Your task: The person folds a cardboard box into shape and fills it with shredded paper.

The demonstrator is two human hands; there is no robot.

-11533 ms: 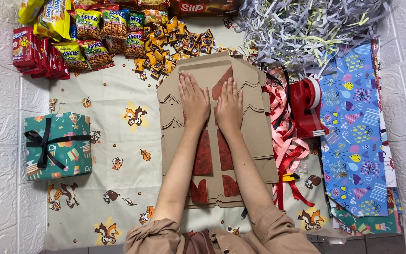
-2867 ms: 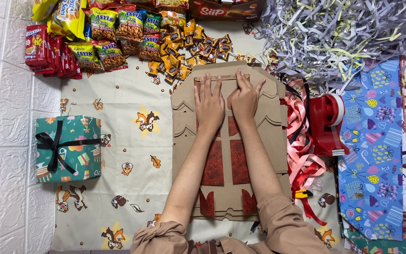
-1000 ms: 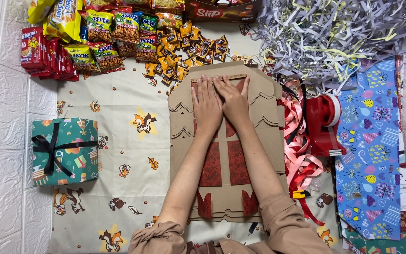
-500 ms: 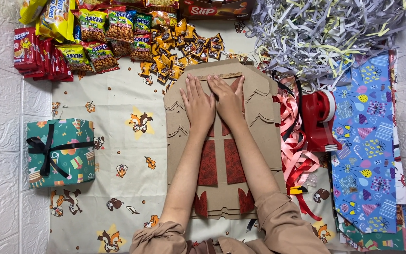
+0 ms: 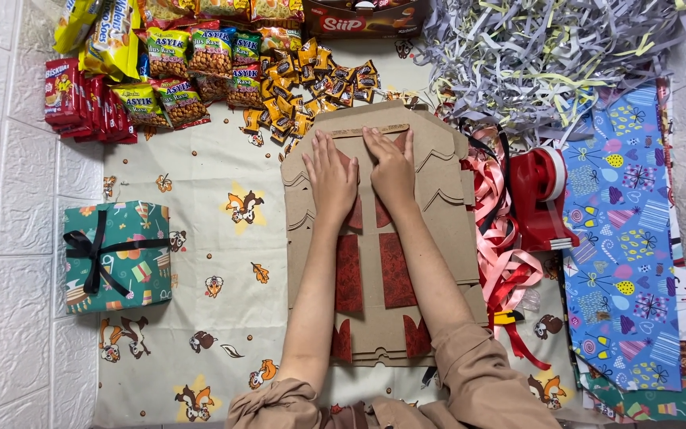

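Pressing flat, the left hand (image 5: 333, 176) and right hand (image 5: 391, 168) rest side by side on the upper part of a flattened cardboard box (image 5: 381, 238), fingers extended, grasping nothing. The box lies on a cartoon-print cloth (image 5: 216, 254), between a wrapped green gift (image 5: 117, 256) and a red tape dispenser (image 5: 541, 199).

Snack packs along top edge: red flat packets (image 5: 81, 99) far left, yellow bags (image 5: 109, 40) above them, green-yellow nut packs (image 5: 192, 71) next, pile of small orange-black candy sachets (image 5: 311, 83) centre. Red-brown carton (image 5: 367, 16) top centre. Green wrapped gift box, black ribbon (image 5: 117, 256), left, well apart.
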